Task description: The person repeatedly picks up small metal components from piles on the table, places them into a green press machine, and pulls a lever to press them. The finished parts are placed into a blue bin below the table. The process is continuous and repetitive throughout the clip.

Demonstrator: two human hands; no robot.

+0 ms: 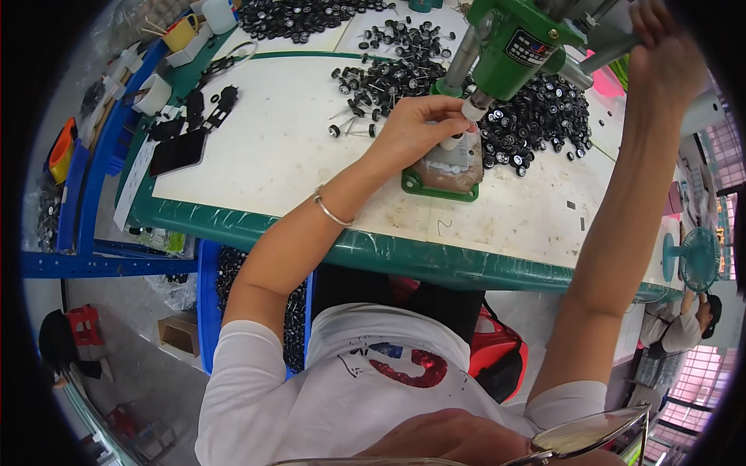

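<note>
A green hand press [513, 46] stands on a worn base [444, 172] at the middle of the white table top [264, 147]. My left hand [416, 128] pinches a small white part [451, 143] right under the press's ram, fingers closed around it. A thin bangle [332, 211] circles that wrist. My right hand [660, 46] is raised high and grips the press's grey lever [602, 54]. Heaps of small black toy wheels [536, 116] with metal axles lie behind and to the right of the press.
More black wheels [299, 17] pile up at the far edge. Black toy car parts [206, 109] and a dark flat slab [177, 151] lie at the left. A blue bin of wheels [225, 272] sits under the table. A teal fan [695, 260] and another person [684, 322] are at the right.
</note>
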